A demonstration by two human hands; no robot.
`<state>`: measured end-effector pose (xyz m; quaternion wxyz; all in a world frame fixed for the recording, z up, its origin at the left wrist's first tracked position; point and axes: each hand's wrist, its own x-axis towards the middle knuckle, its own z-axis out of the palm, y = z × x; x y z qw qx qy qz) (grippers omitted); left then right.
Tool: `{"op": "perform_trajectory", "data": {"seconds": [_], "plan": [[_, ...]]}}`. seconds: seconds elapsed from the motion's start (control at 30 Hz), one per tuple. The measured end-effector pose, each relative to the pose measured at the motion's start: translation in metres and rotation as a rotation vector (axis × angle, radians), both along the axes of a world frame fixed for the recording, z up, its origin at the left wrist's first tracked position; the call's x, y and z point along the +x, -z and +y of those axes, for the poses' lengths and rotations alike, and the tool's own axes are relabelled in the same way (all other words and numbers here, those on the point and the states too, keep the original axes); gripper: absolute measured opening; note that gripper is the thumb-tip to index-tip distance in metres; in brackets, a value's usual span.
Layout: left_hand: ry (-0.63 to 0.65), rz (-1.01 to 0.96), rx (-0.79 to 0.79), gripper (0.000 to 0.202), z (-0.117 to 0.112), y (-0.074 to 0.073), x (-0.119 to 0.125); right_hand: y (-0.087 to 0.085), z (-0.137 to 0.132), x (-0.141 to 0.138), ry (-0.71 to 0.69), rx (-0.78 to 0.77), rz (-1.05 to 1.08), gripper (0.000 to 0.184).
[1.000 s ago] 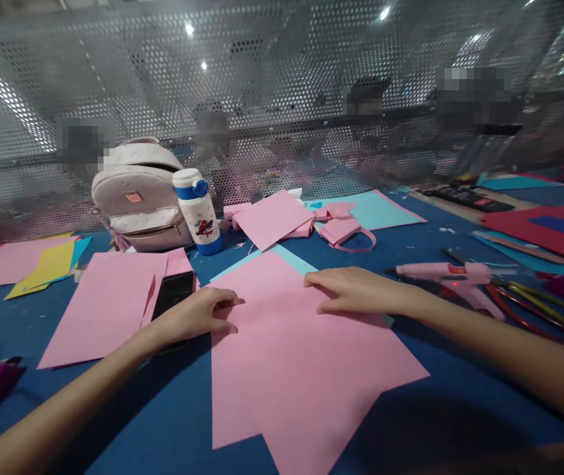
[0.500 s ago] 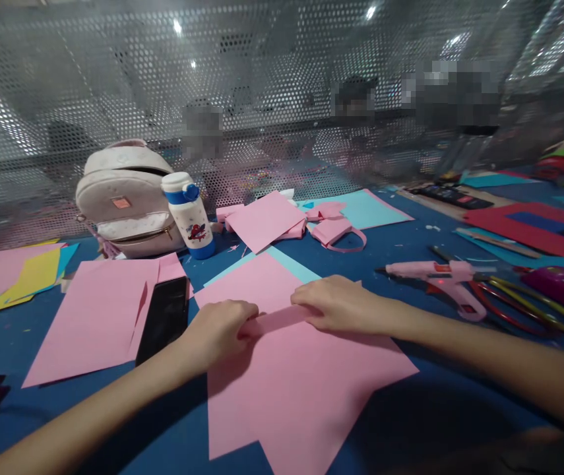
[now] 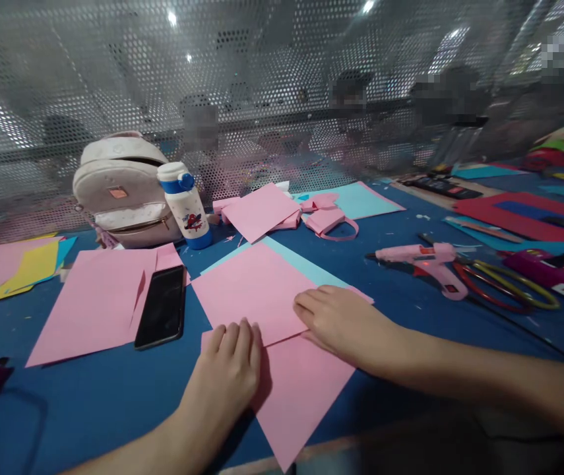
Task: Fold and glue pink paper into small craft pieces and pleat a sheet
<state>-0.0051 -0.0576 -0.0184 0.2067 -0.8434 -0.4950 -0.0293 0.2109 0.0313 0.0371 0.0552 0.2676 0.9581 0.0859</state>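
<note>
A pink sheet of paper [image 3: 256,290] lies turned like a diamond on the blue table, over another pink sheet [image 3: 306,389] that sticks out toward me. My left hand [image 3: 229,369] grips the upper sheet's near edge at the left, fingers on top and thumb hidden. On the right, my right hand [image 3: 341,323] holds the same edge, its fingers on the paper and its thumb low by the edge. A light blue sheet [image 3: 296,260] shows from beneath at the back. Left of these lie a black phone [image 3: 161,307] and more pink paper [image 3: 94,300].
A pink glue gun [image 3: 425,260] and scissors [image 3: 519,284] lie to the right. A backpack [image 3: 123,191] and a bottle [image 3: 186,208] stand at the back left, before a perforated metal screen [image 3: 272,79]. Pink paper pieces [image 3: 262,211] are behind the sheets.
Both hands have come nearer to me with the sheet's edge. The raised strip between them has gone down, and the fingers now reach forward over the paper.
</note>
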Motion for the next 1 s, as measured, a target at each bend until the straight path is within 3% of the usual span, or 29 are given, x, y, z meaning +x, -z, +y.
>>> {"op": "perform_trajectory", "data": {"seconds": [0.1, 0.13, 0.23, 0.3, 0.57, 1.0], "plan": [[0.053, -0.011, -0.025, 0.048, -0.009, 0.008, 0.001, 0.006, -0.011, 0.000, -0.083, -0.168, 0.148, 0.066], [0.062, -0.036, -0.061, 0.047, -0.009, 0.008, 0.002, 0.008, -0.013, -0.001, -0.115, -0.257, 0.183, 0.074], [0.088, -0.104, -0.153, 0.068, -0.009, 0.004, 0.000, 0.013, -0.014, -0.003, -0.134, -0.490, 0.228, 0.078], [0.118, -0.129, -0.209, 0.077, -0.009, -0.002, -0.006, 0.016, -0.013, -0.001, -0.111, -0.539, 0.244, 0.077], [0.131, -0.217, -0.357, 0.076, -0.020, -0.012, -0.035, 0.029, -0.015, 0.031, -0.014, -0.492, 0.309, 0.077], [0.127, -0.166, -0.352, 0.077, -0.036, -0.023, -0.059, 0.039, -0.014, 0.092, 0.179, -0.352, 0.335, 0.074]]}}
